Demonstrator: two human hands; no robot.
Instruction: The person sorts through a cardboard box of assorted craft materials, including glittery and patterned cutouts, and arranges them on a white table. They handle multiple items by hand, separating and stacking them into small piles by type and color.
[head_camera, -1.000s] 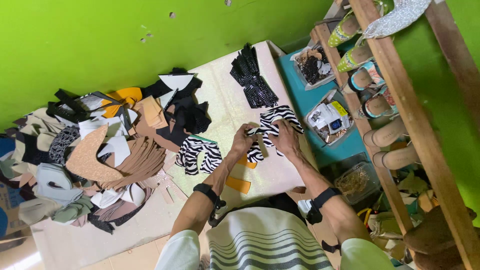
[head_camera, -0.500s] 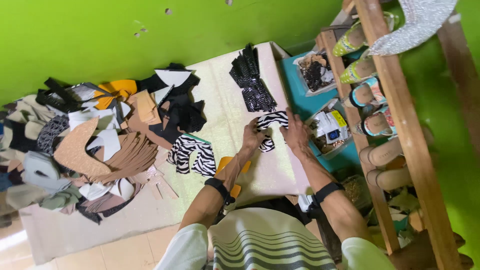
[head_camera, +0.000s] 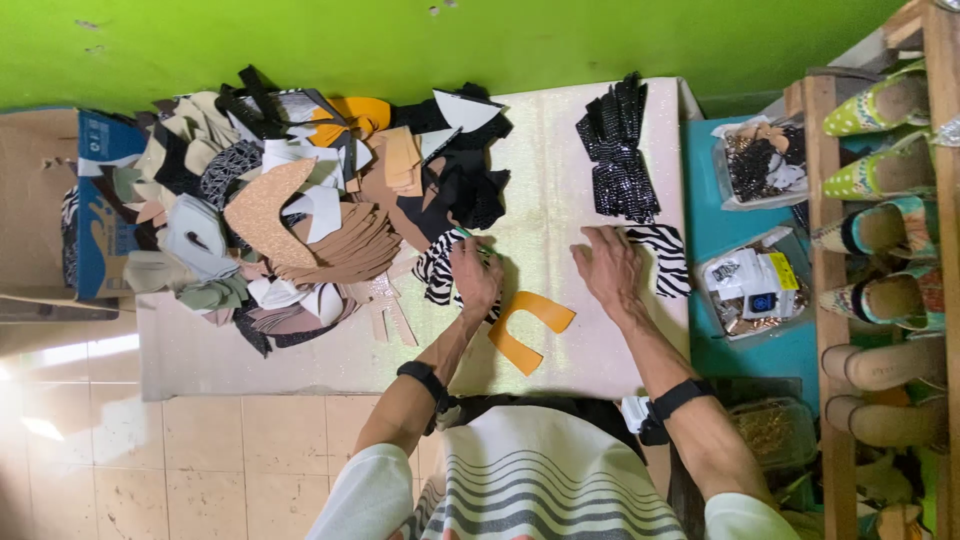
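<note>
Zebra-striped pieces lie under both your hands: your left hand presses flat on one stack mid-table, your right hand spreads on another near the table's right edge.

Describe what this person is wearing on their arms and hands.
Both hands are bare, without gloves or visible rings. The left hand and right hand each have a black band around the wrist: the left wristband and right wristband. Short white sleeves cover the upper arms; the forearms are uncovered.
</note>
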